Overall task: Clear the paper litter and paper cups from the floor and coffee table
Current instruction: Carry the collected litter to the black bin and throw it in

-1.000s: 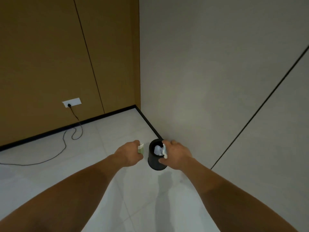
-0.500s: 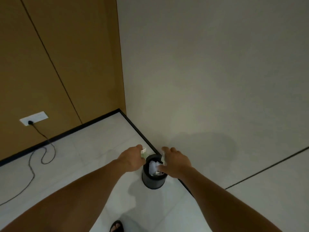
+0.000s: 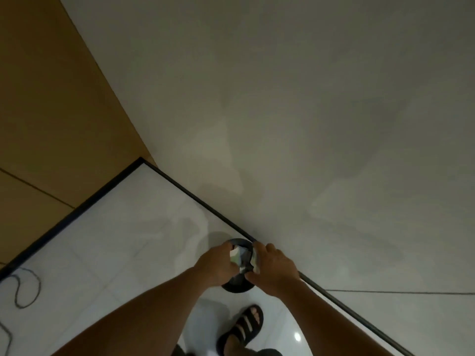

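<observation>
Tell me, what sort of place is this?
Likely a corner of an indoor room, home or office: pale tiled floor, tan panelled wall meeting a grey wall above black skirting, and a black bin under the left hand and right hand holding paper scraps.

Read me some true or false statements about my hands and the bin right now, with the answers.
1. Both the left hand and the right hand are over the black bin. True.
2. The left hand is empty. False: it holds crumpled paper, and the right hand holds a paper scrap.
3. The bin stands mid-floor, far from any wall. False: it stands right beside the foot of the grey wall.
4. A foot in a black sandal shows near the bin. True.
5. A cable lies on the floor at the left. True.
</observation>
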Tool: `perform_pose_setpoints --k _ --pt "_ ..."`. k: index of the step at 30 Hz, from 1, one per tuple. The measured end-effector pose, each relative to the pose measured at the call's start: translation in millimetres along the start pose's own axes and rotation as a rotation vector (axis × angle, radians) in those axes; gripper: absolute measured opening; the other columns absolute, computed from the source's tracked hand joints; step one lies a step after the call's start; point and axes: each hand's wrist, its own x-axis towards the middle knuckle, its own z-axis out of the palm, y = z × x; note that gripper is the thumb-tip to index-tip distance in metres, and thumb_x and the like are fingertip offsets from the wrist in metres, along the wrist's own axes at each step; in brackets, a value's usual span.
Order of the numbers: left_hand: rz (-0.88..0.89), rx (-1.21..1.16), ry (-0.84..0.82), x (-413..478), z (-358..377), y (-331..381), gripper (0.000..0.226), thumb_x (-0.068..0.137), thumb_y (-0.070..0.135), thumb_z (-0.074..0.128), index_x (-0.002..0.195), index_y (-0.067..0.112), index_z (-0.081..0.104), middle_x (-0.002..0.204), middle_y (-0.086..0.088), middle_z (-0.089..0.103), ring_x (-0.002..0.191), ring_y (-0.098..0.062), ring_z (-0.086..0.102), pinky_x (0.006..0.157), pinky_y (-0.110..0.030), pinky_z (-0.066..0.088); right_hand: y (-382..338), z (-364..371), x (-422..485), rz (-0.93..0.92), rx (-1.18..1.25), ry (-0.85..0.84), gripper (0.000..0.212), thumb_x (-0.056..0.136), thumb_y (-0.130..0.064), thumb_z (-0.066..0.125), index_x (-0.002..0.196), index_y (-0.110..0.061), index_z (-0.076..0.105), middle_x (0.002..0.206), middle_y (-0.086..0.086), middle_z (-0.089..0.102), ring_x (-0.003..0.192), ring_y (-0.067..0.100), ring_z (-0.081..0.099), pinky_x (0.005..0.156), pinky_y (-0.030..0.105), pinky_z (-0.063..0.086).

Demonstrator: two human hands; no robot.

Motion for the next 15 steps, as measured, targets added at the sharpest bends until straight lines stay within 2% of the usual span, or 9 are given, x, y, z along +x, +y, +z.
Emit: perform_pose_setpoints --k 2,4,8,13,15 --pt "-0.016 -0.008 -0.038 40 15 -12 0.056 0.089 0.025 0.057 0.140 0.017 0.036 0.132 -0.009 0.054 0.115 -0.026 0.055 0.086 -0.028 0.044 16 26 26 0.035 0.058 -0.002 0.071 0.086 -0.054 0.055 0.144 -0.028 0.025 0.130 0.002 0.050 0.114 0.020 0.053 0.090 0.031 0.047" --pt "-0.029 -0.002 -0.100 82 33 -30 0.059 0.089 0.026 0.058 0.143 0.019 0.033 0.133 -0.008 0.053 0.117 -0.026 0.054 0.090 -0.029 0.045 33 54 55 0.090 0.107 -0.014 0.070 0.085 -0.055 0.056 0.143 -0.030 0.025 0.127 0.001 0.050 0.113 0.018 0.053 0.088 0.029 0.048" --pt "-0.012 0.083 -0.207 165 76 -71 0.055 0.092 0.030 0.056 0.139 0.012 0.036 0.130 -0.012 0.055 0.117 -0.028 0.054 0.092 -0.033 0.044 65 120 113 0.213 0.129 -0.064 0.074 0.082 -0.053 0.063 0.141 -0.029 0.025 0.126 0.002 0.050 0.111 0.019 0.054 0.088 0.030 0.049" --pt "0.031 0.103 -0.253 241 115 -118 0.056 0.094 0.035 0.055 0.139 0.008 0.036 0.129 -0.014 0.055 0.116 -0.030 0.054 0.091 -0.034 0.043 83 191 168 0.338 0.187 -0.047 0.089 0.078 -0.055 0.068 0.148 -0.028 0.020 0.139 0.002 0.043 0.120 0.023 0.051 0.093 0.035 0.049" --pt "0.012 0.119 -0.275 246 118 -138 0.049 0.093 0.035 0.053 0.134 0.009 0.041 0.126 -0.015 0.054 0.111 -0.031 0.054 0.089 -0.034 0.044 83 205 171 0.383 0.207 -0.047 0.089 0.078 -0.055 0.068 0.147 -0.028 0.021 0.141 0.003 0.041 0.121 0.025 0.050 0.092 0.038 0.050"
